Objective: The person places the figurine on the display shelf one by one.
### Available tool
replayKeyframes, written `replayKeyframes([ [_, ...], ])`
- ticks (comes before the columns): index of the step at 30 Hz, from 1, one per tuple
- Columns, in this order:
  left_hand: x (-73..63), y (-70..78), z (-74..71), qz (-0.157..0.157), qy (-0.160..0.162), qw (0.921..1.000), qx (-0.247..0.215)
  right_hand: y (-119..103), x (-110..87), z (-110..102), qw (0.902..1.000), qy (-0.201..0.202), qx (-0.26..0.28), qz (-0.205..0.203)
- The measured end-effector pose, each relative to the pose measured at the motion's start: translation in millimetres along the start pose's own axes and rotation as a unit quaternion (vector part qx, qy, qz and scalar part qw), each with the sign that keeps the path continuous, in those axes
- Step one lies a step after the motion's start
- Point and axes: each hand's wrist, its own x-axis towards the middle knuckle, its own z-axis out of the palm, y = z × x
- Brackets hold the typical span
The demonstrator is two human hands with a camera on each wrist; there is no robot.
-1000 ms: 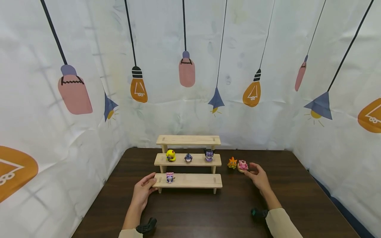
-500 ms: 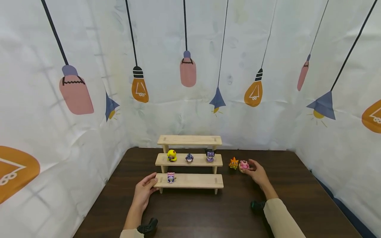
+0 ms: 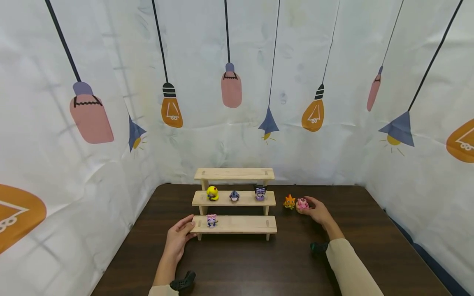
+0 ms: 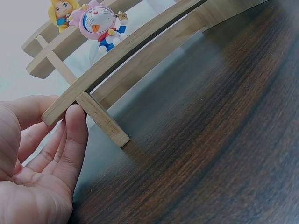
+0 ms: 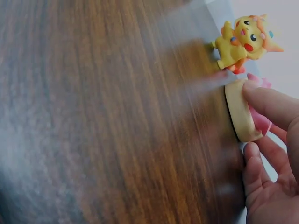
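Note:
My left hand [image 3: 177, 240] pinches the left end of the lowest step of a three-tier wooden display stand [image 3: 244, 225]. In the left wrist view, fingers show above and below that step's end. Close to them stands a pink-hooded figurine [image 4: 100, 23] in blue and white. My right hand [image 3: 319, 213] holds a pink figurine [image 3: 303, 204] on a round cream base, right of the stand. The right wrist view has the thumb on the base [image 5: 240, 112], with other fingers behind and below; much of the pink part is hidden. Beside it stands an orange-and-yellow figurine [image 5: 243, 42].
On the middle step stand a yellow figurine [image 3: 212, 193], a small blue-grey one [image 3: 234, 196] and a purple-and-black one [image 3: 260, 193]. The dark wooden table [image 3: 240, 267] meets a white curtain [image 3: 237, 144] printed with lamps behind the stand.
My right hand has closed in on the pink figurine, its fingers now reaching further around it. The left hand stays at the stand's end. The head view shifts slightly.

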Motion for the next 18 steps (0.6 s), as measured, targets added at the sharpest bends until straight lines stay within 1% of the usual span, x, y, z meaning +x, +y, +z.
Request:
replayKeyframes([
  [3, 0.2, 0.2, 0.5, -0.001, 0.000, 1.0000, 0.000, -0.2, 0.1, 0.5, 1.0000, -0.002, -0.003, 0.002],
  [9, 0.1, 0.4, -0.3, -0.004, 0.002, 1.0000, -0.001, -3.5, -0.2, 3.5, 0.9999, 0.012, 0.004, 0.011],
  [18, -0.4, 0.2, 0.1, -0.003, 0.002, 1.0000, -0.002, -0.2, -5.9, 4.8, 0.9984, 0.028, 0.045, 0.018],
])
